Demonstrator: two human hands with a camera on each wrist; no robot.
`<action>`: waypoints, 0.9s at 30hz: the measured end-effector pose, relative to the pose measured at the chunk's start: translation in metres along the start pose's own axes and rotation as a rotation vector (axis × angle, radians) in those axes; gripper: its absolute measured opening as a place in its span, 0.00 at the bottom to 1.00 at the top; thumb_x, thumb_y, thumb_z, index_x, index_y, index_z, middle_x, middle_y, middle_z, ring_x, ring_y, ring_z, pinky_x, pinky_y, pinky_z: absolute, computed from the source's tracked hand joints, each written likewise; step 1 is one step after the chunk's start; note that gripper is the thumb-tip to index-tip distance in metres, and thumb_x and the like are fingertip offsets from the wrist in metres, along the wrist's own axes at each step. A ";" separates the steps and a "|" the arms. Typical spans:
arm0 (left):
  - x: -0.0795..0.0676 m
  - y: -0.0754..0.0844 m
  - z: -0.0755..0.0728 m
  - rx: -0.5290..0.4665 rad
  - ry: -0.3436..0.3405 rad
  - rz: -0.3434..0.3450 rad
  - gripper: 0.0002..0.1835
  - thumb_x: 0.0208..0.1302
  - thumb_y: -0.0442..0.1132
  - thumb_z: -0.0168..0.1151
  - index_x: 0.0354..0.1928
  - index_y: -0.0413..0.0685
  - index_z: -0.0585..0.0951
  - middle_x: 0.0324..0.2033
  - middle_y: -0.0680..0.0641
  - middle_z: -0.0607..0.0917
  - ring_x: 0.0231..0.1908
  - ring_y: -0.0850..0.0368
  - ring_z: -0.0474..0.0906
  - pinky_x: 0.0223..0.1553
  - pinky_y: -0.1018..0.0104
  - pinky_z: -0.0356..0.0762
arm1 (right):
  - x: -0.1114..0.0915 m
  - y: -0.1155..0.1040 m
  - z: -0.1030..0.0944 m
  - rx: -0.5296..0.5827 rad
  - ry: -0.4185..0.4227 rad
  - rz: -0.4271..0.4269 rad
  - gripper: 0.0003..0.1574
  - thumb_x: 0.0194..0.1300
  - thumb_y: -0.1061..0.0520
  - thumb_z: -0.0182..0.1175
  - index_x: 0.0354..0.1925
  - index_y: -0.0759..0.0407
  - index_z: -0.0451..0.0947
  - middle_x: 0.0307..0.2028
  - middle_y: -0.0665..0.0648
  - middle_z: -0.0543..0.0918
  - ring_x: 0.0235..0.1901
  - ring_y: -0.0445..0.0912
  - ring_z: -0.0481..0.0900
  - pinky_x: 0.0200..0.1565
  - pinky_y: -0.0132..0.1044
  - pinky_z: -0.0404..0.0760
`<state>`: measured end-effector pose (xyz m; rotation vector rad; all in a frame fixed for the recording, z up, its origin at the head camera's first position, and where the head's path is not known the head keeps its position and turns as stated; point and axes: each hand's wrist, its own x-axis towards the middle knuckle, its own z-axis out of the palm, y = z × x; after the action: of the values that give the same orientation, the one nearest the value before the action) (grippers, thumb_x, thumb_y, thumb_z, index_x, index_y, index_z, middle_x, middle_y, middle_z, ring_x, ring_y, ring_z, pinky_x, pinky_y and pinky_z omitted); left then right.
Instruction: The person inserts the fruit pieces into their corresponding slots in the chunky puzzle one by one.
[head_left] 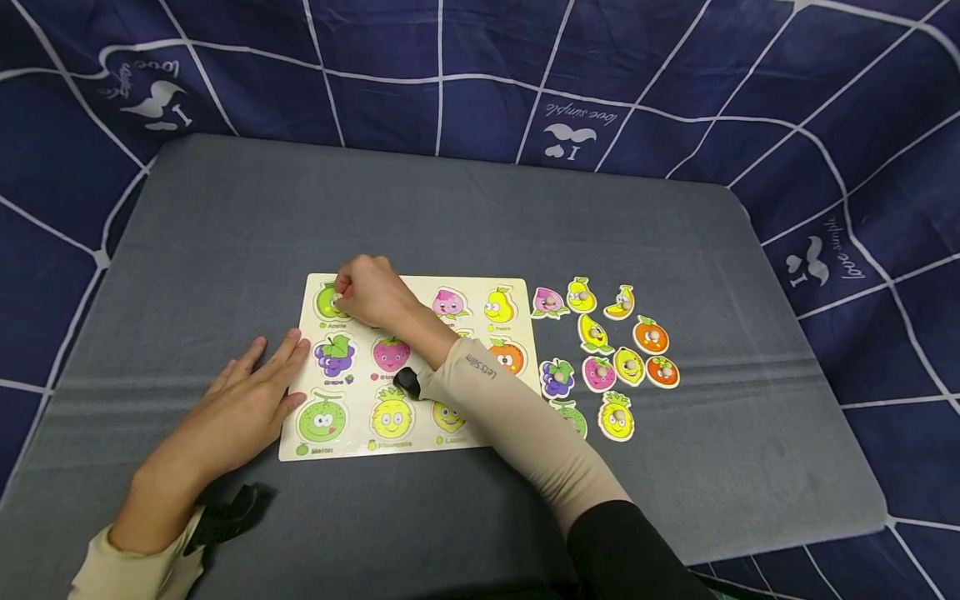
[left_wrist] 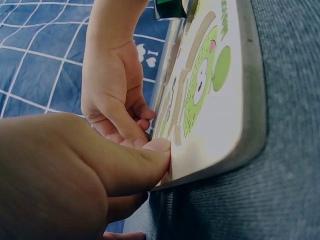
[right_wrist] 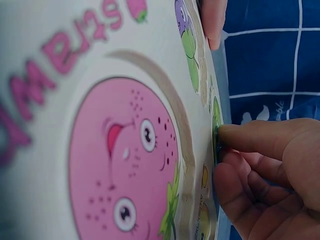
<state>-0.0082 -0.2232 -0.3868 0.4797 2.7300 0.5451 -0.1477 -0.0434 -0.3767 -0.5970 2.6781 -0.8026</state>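
Observation:
A pale wooden fruit puzzle board [head_left: 358, 408] lies flat on the grey table. My right hand [head_left: 375, 292] is at its upper left corner, with thumb and fingers pinching the green apple piece [head_left: 327, 302] in the Apple spot. In the right wrist view the thumb and fingertips meet at the apple piece [right_wrist: 216, 112], seen edge-on. My left hand [head_left: 238, 414] rests at the board's left edge with its fingers straight. Its thumb [left_wrist: 159, 150] touches the rim near the melon picture [left_wrist: 200, 90]. My right forearm covers part of the board.
Right of the board lie several loose knobbed fruit pieces, among them a peach [head_left: 549, 303], a banana [head_left: 620, 303], a grape [head_left: 557, 379] and a pineapple [head_left: 617, 417]. A melon piece [head_left: 572, 417] is partly behind my sleeve. Blue checked cloth [head_left: 480, 108] surrounds the table [head_left: 450, 217].

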 end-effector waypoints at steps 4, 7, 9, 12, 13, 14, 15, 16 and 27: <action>0.000 0.000 0.000 0.003 0.001 0.000 0.36 0.72 0.39 0.57 0.76 0.35 0.54 0.75 0.34 0.52 0.70 0.21 0.43 0.61 0.23 0.43 | 0.000 0.000 0.000 -0.003 0.001 0.000 0.02 0.62 0.57 0.69 0.34 0.55 0.85 0.25 0.46 0.81 0.28 0.37 0.75 0.30 0.23 0.71; 0.000 0.000 0.001 0.002 -0.003 -0.001 0.37 0.72 0.39 0.57 0.76 0.35 0.54 0.75 0.34 0.52 0.70 0.21 0.43 0.62 0.23 0.42 | -0.002 0.000 -0.001 0.001 -0.001 -0.001 0.02 0.62 0.57 0.68 0.34 0.55 0.86 0.25 0.46 0.81 0.28 0.37 0.76 0.29 0.23 0.71; 0.000 0.000 0.001 0.001 -0.005 -0.001 0.36 0.72 0.39 0.57 0.75 0.35 0.54 0.75 0.34 0.52 0.70 0.21 0.43 0.62 0.23 0.42 | -0.004 0.000 -0.002 0.004 0.000 0.000 0.02 0.62 0.58 0.68 0.35 0.55 0.86 0.25 0.46 0.81 0.28 0.37 0.76 0.30 0.23 0.71; 0.000 -0.001 0.001 0.001 -0.005 0.001 0.36 0.73 0.39 0.57 0.75 0.35 0.54 0.75 0.34 0.52 0.70 0.21 0.43 0.62 0.23 0.42 | -0.006 -0.001 -0.005 0.015 0.008 0.002 0.02 0.63 0.58 0.68 0.35 0.55 0.86 0.26 0.46 0.81 0.28 0.37 0.76 0.30 0.23 0.71; 0.000 -0.001 0.001 0.003 -0.004 0.003 0.36 0.73 0.39 0.56 0.75 0.35 0.54 0.75 0.34 0.52 0.69 0.21 0.43 0.61 0.23 0.43 | -0.007 0.000 -0.006 0.020 0.012 0.006 0.02 0.63 0.58 0.68 0.35 0.55 0.85 0.26 0.46 0.81 0.28 0.37 0.76 0.29 0.23 0.71; 0.000 -0.001 0.001 0.003 -0.002 0.005 0.36 0.73 0.39 0.56 0.75 0.35 0.55 0.75 0.34 0.52 0.69 0.21 0.44 0.61 0.23 0.44 | -0.008 0.000 -0.007 0.025 0.016 0.008 0.02 0.63 0.58 0.68 0.35 0.55 0.85 0.26 0.46 0.81 0.28 0.38 0.76 0.29 0.24 0.71; 0.000 -0.001 0.001 0.004 -0.001 0.007 0.36 0.73 0.39 0.56 0.75 0.35 0.55 0.75 0.34 0.52 0.69 0.21 0.44 0.61 0.23 0.44 | -0.009 0.000 -0.007 0.030 0.020 0.011 0.03 0.63 0.57 0.68 0.35 0.55 0.85 0.26 0.47 0.81 0.28 0.38 0.75 0.29 0.24 0.71; 0.001 -0.001 0.001 0.004 -0.002 0.007 0.35 0.73 0.39 0.56 0.75 0.35 0.55 0.75 0.34 0.52 0.69 0.21 0.44 0.61 0.23 0.44 | -0.010 0.001 -0.008 0.036 0.023 0.012 0.03 0.63 0.57 0.68 0.35 0.55 0.85 0.26 0.47 0.81 0.28 0.38 0.75 0.29 0.24 0.71; 0.000 0.000 0.002 0.002 0.009 -0.002 0.36 0.72 0.38 0.58 0.75 0.33 0.55 0.74 0.32 0.53 0.69 0.21 0.43 0.62 0.23 0.42 | -0.025 -0.002 -0.020 0.096 0.041 -0.035 0.06 0.63 0.57 0.69 0.37 0.59 0.85 0.26 0.48 0.82 0.28 0.38 0.76 0.31 0.24 0.72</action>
<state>-0.0076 -0.2223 -0.3890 0.4755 2.7394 0.5451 -0.1329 -0.0239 -0.3557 -0.6124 2.6547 -0.9570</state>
